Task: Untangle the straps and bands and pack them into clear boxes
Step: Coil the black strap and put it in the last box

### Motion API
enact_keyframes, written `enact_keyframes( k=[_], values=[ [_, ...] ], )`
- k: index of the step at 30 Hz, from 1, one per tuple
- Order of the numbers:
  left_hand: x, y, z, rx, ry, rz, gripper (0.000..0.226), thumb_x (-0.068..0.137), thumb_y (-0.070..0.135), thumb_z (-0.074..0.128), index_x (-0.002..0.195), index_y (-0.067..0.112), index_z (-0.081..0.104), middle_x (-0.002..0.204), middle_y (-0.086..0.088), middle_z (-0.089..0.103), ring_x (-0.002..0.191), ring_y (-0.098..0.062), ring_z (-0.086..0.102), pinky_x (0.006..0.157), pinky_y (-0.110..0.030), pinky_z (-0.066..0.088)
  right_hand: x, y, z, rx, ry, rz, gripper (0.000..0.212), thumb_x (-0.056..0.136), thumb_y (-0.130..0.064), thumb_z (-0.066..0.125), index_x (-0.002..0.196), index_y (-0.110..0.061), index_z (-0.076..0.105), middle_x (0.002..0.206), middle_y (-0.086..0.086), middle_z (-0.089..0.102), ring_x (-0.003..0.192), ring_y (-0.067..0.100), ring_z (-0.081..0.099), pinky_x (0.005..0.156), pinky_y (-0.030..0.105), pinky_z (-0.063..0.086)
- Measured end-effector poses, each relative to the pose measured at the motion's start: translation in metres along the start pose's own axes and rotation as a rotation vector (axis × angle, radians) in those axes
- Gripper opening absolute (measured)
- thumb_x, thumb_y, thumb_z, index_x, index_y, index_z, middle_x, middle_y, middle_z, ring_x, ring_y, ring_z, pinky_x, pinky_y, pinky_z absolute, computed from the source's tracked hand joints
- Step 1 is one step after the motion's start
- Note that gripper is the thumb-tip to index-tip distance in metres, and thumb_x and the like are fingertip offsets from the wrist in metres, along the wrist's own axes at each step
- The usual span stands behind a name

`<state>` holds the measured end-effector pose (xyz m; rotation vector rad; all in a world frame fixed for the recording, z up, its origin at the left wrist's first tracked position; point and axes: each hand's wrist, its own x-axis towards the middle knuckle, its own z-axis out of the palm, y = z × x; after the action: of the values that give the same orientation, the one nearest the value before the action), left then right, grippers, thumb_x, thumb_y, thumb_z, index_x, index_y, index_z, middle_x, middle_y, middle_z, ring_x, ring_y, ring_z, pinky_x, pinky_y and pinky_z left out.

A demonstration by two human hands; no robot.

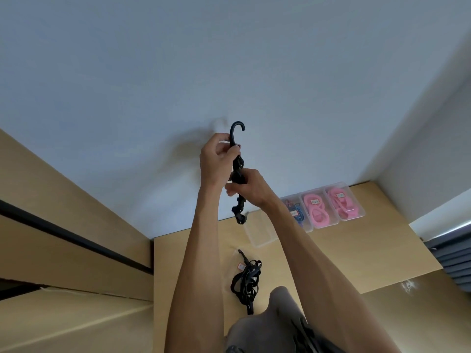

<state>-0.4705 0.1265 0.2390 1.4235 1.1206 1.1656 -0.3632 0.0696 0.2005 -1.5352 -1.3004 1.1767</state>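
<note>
Both arms are raised in front of the wall, holding a black hooked strap (238, 171) upright. My left hand (216, 161) grips it just below the hook at its top. Lower down, my right hand (248, 186) is closed around the bunched middle, and the knotted tail hangs beneath it. A tangle of black straps (246, 280) lies on the wooden table (356, 256) below. At the table's far edge stand three clear boxes: one with blue bands (297, 212) and two with pink bands (317, 208) (342, 202). An empty clear box (260, 231) sits in front of them.
A pale wall fills the upper view. Wooden cabinet panels (63, 225) stand to the left of the table. My knee (280, 319) shows at the bottom. Dark slats (456, 261) are at the right edge.
</note>
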Motion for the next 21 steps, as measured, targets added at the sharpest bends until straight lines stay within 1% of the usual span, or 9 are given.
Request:
enact_keyframes(
  k=[2,3,5,9,12,14,16,18,21],
  values=[
    [0.002,-0.004,-0.006,0.177,0.046,0.071,0.015,0.083,0.011,0.066,0.091,0.023,0.068,0.077,0.002,0.071,0.069,-0.017,0.068,0.068,-0.03,0.057,-0.004,0.001,-0.005,-0.001,0.003,0.03,0.016,0.084,-0.011,0.072,0.095,-0.006,0.062,0.074,0.01,0.074,0.065,0.02,0.071,0.068,0.027,0.055],
    [0.002,-0.007,-0.009,0.271,0.05,0.094,0.017,0.085,0.012,0.066,0.095,0.024,0.072,0.081,0.004,0.07,0.074,-0.014,0.067,0.071,-0.026,0.054,-0.006,0.0,-0.009,-0.013,0.018,0.034,0.019,0.082,-0.01,0.073,0.097,-0.005,0.061,0.075,0.011,0.073,0.06,0.019,0.069,0.063,0.022,0.053],
    [-0.001,-0.016,-0.016,0.399,0.01,0.091,0.024,0.09,0.011,0.064,0.108,0.02,0.077,0.096,0.0,0.072,0.087,-0.014,0.066,0.08,-0.022,0.051,-0.008,-0.003,-0.019,-0.111,0.078,-0.001,0.024,0.078,-0.009,0.075,0.098,-0.008,0.063,0.079,0.007,0.073,0.052,0.012,0.064,0.054,0.012,0.045],
    [-0.012,-0.035,-0.023,0.486,-0.127,0.03,0.03,0.1,0.006,0.055,0.12,0.016,0.074,0.106,-0.008,0.068,0.095,-0.017,0.062,0.079,-0.01,0.044,-0.007,-0.016,-0.04,-0.272,0.142,-0.17,0.026,0.078,0.001,0.067,0.101,-0.011,0.068,0.087,0.004,0.072,0.066,0.012,0.06,0.054,0.01,0.042],
    [-0.018,-0.038,-0.03,0.478,-0.232,-0.043,0.033,0.101,0.004,0.051,0.119,0.017,0.075,0.101,-0.001,0.068,0.098,-0.018,0.064,0.083,-0.017,0.048,-0.01,-0.023,-0.046,-0.33,0.124,-0.257,0.023,0.082,0.004,0.065,0.098,-0.011,0.071,0.088,0.002,0.071,0.074,0.013,0.061,0.062,0.011,0.043],
    [-0.023,-0.034,-0.034,0.364,-0.305,-0.07,0.034,0.099,-0.001,0.051,0.118,0.014,0.075,0.098,-0.002,0.071,0.096,-0.02,0.068,0.092,-0.03,0.053,-0.012,-0.026,-0.047,-0.237,0.12,-0.27,0.018,0.084,0.003,0.066,0.095,-0.009,0.073,0.088,0.005,0.073,0.077,0.018,0.068,0.068,0.02,0.053],
    [-0.029,-0.025,-0.038,0.185,-0.381,-0.061,0.035,0.097,-0.004,0.053,0.113,0.015,0.077,0.098,-0.009,0.075,0.092,-0.021,0.069,0.093,-0.038,0.056,-0.013,-0.026,-0.047,-0.098,0.14,-0.282,0.016,0.086,0.003,0.066,0.096,-0.006,0.075,0.093,0.009,0.072,0.082,0.021,0.069,0.072,0.028,0.058],
    [-0.033,-0.018,-0.042,0.062,-0.441,-0.052,0.034,0.097,-0.001,0.056,0.11,0.021,0.079,0.102,-0.013,0.076,0.091,-0.02,0.069,0.089,-0.037,0.057,-0.014,-0.026,-0.047,-0.004,0.151,-0.285,0.017,0.088,0.002,0.066,0.098,-0.008,0.076,0.101,0.01,0.07,0.087,0.018,0.067,0.07,0.028,0.059],
    [-0.034,-0.017,-0.049,0.022,-0.483,-0.077,0.026,0.095,0.004,0.062,0.112,0.015,0.079,0.103,-0.012,0.076,0.089,-0.021,0.07,0.085,-0.036,0.058,-0.014,-0.022,-0.05,0.179,0.056,-0.23,0.018,0.088,0.0,0.067,0.099,-0.012,0.076,0.092,0.009,0.072,0.08,0.018,0.065,0.07,0.027,0.056]
  ],
)
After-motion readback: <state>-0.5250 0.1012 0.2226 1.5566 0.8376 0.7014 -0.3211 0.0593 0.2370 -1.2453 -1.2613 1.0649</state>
